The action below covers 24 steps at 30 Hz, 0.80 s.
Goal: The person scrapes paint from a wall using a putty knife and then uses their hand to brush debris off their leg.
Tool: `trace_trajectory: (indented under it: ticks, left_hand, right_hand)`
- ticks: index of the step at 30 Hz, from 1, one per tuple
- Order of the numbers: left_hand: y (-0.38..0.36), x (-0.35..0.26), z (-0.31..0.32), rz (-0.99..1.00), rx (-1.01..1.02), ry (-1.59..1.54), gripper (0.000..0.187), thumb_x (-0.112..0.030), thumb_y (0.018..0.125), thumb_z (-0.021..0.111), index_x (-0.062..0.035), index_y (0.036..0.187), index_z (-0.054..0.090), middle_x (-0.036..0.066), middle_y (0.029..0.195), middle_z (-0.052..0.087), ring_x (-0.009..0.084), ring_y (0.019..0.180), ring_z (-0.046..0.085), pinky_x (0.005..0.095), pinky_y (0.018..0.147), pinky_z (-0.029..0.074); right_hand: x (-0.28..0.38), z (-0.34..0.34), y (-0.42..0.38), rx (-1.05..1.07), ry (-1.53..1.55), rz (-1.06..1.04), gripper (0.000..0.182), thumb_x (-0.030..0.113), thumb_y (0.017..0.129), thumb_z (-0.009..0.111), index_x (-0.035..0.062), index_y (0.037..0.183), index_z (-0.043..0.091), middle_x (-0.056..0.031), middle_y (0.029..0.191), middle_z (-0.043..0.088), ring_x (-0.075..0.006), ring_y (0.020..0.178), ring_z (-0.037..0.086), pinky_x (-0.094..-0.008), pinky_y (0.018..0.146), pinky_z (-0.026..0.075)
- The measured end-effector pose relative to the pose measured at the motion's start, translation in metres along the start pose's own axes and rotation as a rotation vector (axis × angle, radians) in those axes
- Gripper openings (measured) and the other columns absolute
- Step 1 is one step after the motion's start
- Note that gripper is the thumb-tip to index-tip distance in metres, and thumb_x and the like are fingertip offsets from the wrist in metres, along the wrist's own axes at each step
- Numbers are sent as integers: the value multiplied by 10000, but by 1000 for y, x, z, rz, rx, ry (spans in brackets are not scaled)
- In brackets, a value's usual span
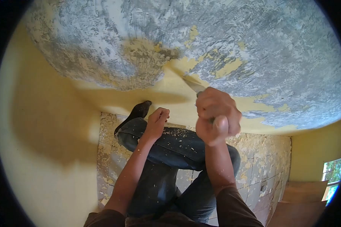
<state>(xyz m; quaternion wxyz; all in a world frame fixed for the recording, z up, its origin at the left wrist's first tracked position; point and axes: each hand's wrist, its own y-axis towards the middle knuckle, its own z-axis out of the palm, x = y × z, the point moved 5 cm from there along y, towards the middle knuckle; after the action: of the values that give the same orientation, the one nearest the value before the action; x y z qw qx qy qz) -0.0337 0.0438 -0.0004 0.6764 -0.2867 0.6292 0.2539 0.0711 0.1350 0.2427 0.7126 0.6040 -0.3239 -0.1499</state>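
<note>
Yellow paint (45, 125) on mottled grey-white wall (254, 41), dark blue jeans (178, 145) flecked with pale yellow chips, brown sleeves (235, 208), black shoe (139, 110).

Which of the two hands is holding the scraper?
The right hand, raised toward the wall, grips the scraper in a closed fist. The left hand just rests on the knee.

Open wall around the hand

Bare wall (102, 49) lies clear above the right hand (217, 115); the knee (174, 145) blocks below.
</note>
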Motion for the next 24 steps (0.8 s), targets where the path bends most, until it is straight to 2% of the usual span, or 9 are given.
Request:
trace_trajectory:
  ticks: [2, 5, 6, 7, 9, 12, 15, 20, 24]
  left_hand:
    - [0, 0, -1, 1, -15, -2, 295, -278, 1024, 555, 4, 1027, 640, 56, 874, 636, 130, 812, 568, 294, 773, 476]
    - [2, 1, -1, -3, -13, -13, 289, -287, 1021, 577, -5, 999, 637, 46, 854, 628, 116, 799, 549, 289, 765, 469]
    - [2, 1, 1, -10, -5, -14, 288, -286, 1020, 577, -5, 996, 637, 46, 855, 628, 116, 800, 550, 289, 765, 468]
    - [1, 0, 3, -10, 2, -17, 288, -286, 1020, 577, -5, 996, 637, 46, 855, 628, 116, 800, 550, 289, 765, 468]
    - [0, -3, 2, -54, 1, -6, 298, -294, 1023, 571, -5, 988, 635, 46, 853, 627, 116, 804, 549, 289, 765, 468]
    - [-1, -1, 1, -9, 4, 0, 331, -301, 1021, 537, 8, 1066, 643, 73, 896, 640, 154, 836, 582, 302, 790, 476]
    - [1, 1, 1, -27, 14, 3, 341, -312, 1019, 539, 7, 1071, 648, 73, 897, 640, 155, 837, 582, 302, 789, 475]
    - [1, 1, 4, -49, 33, 35, 328, -296, 1023, 536, 9, 1064, 649, 71, 901, 644, 153, 834, 588, 302, 779, 483]
    - [0, 2, 2, 2, -10, -22, 324, -321, 1024, 577, -5, 970, 625, 39, 835, 618, 115, 794, 544, 287, 757, 464]
  right_hand:
    - [23, 7, 14, 36, -93, -148, 223, 122, 925, 497, 37, 718, 493, -91, 570, 533, -236, 464, 515, -353, 461, 439]
    - [48, 5, 32, 156, -24, -114, 188, 141, 886, 541, 52, 725, 501, -84, 587, 542, -236, 471, 522, -355, 468, 444]
    - [41, 6, 24, 116, -248, -180, 191, 161, 855, 575, 59, 710, 503, -79, 585, 539, -230, 464, 517, -363, 454, 440]
    - [25, 3, 14, 128, -384, -150, 227, 152, 906, 535, 57, 703, 504, -79, 584, 538, -223, 454, 510, -362, 429, 423]
    - [-1, 1, 0, 40, -69, -13, 250, 137, 937, 564, 22, 716, 542, -94, 646, 566, -259, 517, 569, -329, 476, 455]
    - [13, 2, 8, 118, -68, -92, 280, 151, 964, 530, 19, 717, 540, -92, 635, 556, -260, 499, 559, -335, 465, 447]
    - [40, 4, 25, 51, 87, -129, 294, 157, 968, 515, 16, 711, 536, -92, 626, 545, -259, 487, 552, -340, 456, 435]
    - [-7, 3, -1, 69, -63, -76, 364, 166, 999, 445, 2, 675, 480, -89, 547, 502, -199, 423, 465, -340, 399, 383]
    - [13, 6, 8, 116, 7, -130, 235, 111, 929, 527, 11, 716, 531, -83, 613, 535, -249, 480, 530, -356, 457, 431]
